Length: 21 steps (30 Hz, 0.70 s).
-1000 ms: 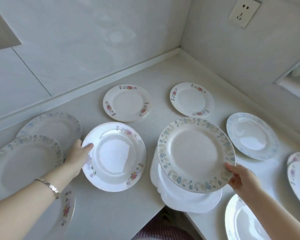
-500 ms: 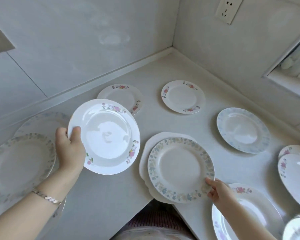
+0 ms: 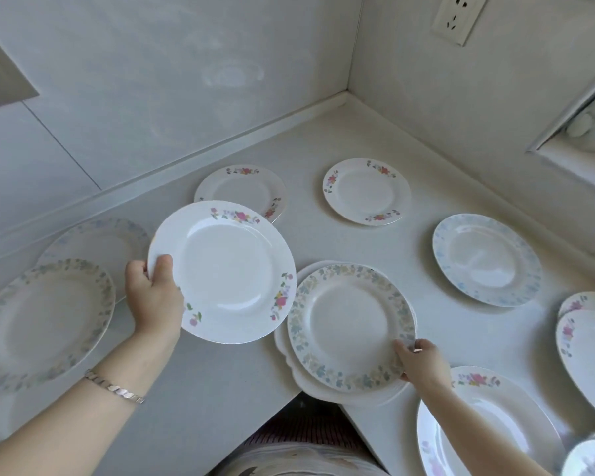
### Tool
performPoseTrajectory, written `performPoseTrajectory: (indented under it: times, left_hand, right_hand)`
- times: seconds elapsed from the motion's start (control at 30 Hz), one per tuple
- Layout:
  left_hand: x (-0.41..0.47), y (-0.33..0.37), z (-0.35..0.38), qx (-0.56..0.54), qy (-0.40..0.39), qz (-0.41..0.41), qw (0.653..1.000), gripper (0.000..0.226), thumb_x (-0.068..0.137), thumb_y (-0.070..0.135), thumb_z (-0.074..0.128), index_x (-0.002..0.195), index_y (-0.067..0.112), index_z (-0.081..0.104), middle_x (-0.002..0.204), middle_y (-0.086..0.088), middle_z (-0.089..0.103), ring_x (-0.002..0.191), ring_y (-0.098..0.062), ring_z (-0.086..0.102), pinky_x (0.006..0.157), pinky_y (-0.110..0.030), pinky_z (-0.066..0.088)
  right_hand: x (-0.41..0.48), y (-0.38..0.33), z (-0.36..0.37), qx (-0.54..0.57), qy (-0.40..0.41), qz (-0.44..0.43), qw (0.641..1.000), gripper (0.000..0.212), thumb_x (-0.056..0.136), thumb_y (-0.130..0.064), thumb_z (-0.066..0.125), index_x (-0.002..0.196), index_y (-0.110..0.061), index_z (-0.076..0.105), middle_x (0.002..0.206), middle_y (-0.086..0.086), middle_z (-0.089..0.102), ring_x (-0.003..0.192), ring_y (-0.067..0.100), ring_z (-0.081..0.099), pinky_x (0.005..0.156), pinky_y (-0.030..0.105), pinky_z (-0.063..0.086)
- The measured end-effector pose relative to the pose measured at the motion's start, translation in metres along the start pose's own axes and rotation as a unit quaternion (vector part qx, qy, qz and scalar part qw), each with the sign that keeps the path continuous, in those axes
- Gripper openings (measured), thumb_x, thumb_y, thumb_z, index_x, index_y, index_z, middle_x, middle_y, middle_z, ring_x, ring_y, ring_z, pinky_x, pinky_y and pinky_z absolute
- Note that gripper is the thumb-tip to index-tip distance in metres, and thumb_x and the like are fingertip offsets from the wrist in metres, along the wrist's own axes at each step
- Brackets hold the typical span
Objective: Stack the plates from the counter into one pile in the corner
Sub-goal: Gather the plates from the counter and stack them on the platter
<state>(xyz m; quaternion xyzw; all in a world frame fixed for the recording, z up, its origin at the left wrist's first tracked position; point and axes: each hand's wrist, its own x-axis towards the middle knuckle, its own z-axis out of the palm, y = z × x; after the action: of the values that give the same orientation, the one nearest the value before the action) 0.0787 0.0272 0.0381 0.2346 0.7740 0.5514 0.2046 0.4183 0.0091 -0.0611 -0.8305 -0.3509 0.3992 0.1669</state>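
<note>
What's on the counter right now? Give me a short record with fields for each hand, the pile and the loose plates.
left hand: holds pink-flowered plate by its rim, lifted
right hand: fingers on rim of leaf-bordered plate
pile: leaf-bordered plate lies on scalloped white plate
loose nearby: two small floral plates, blue-rimmed plate
counter: more plates at both sides

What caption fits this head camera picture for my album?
Left hand lifts a pink-flowered plate while right hand touches the leaf-rimmed plate on the pile.
</note>
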Motion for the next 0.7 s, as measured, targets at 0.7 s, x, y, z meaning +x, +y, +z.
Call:
performPoseTrajectory:
  times: [0.7]
  left_hand:
    - [-0.032,0.01,0.024,-0.077,-0.128,-0.114,0.982,0.026,0.092,0.018,0.052,0.068,0.017,0.04,0.064,-0.005,0.046,0.058,-0.02,0.045,0.056,-0.028,0.038]
  right_hand:
    - [-0.026,-0.083,-0.025,0.19,-0.159,-0.044,0.968,0.044,0.095,-0.047,0.036,0.092,-0.009,0.057,0.082,0.012,0.066,0.078,0.028,0.065,0.075,0.037,0.053]
